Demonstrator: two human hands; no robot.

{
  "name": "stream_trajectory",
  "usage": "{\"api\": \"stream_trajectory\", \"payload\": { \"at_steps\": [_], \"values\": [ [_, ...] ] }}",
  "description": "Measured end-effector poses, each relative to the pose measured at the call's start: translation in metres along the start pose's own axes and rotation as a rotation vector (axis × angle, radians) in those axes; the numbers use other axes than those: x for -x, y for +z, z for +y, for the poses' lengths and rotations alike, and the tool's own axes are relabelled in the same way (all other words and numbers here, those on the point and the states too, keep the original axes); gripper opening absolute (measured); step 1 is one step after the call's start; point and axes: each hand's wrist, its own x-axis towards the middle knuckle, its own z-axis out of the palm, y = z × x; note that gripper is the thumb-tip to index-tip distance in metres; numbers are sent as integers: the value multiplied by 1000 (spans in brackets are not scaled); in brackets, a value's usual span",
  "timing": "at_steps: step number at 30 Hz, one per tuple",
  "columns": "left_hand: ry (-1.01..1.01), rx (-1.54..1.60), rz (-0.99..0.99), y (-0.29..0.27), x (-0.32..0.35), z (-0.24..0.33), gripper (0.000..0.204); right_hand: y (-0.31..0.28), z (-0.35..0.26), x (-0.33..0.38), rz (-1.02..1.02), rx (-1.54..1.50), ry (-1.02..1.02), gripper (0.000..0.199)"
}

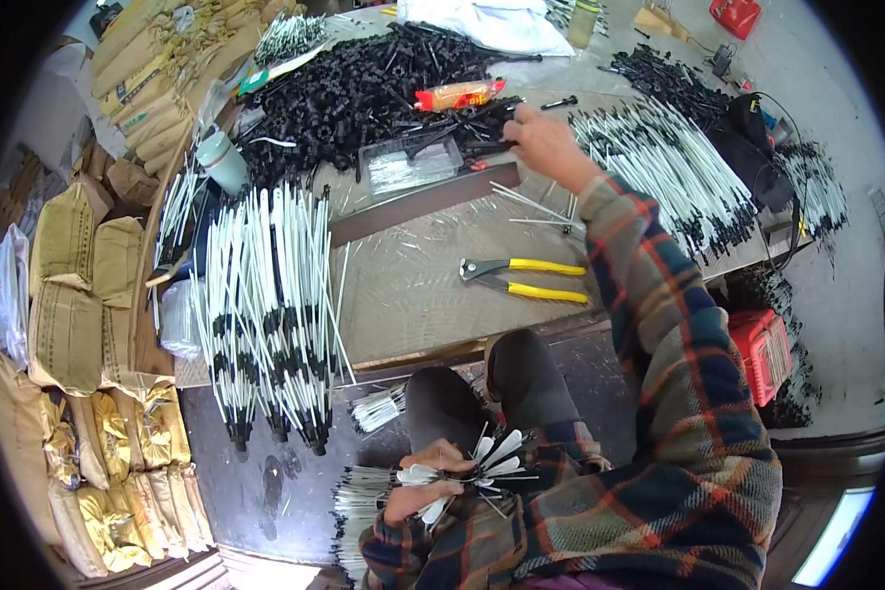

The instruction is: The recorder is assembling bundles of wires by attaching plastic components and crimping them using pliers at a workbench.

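My left hand (431,477) is closed around a bundle of white rods with black fittings (497,460) above my lap; the rod ends fan out toward me. Over the far part of the table (413,295) my right hand (549,143) is at the edge of the black plastic parts (364,98), its fingers curled down and drawn together. What they grip, if anything, is too small to make out. One loose black part (560,102) lies just beyond that hand. Under its wrist are a few scattered white rods (536,204).
Yellow-handled pincers (526,278) lie mid-table, nearer me than a brown bar (423,204) and a clear box (410,165) of white pieces. Rod bundles stand left (270,295) and right (664,172). A red-yellow packet (459,94) rests on the black pile. Brown sacks (69,285) stack at left.
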Motion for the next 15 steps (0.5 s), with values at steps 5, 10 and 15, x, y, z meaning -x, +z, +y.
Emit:
{"api": "stream_trajectory", "payload": {
  "at_steps": [5, 10, 15],
  "values": [
    [105, -155, -159, -13, -9, 5, 24, -86, -68, 49, 140, -399, -282, 18],
    [-120, -136, -174, -2, -18, 22, 23, -133, -145, 115, 46, -485, -872, 26],
    [-122, 4, -2, 2, 2, -6, 35, -122, -174, 131, 185, -631, -1090, 23]
  ]
}}
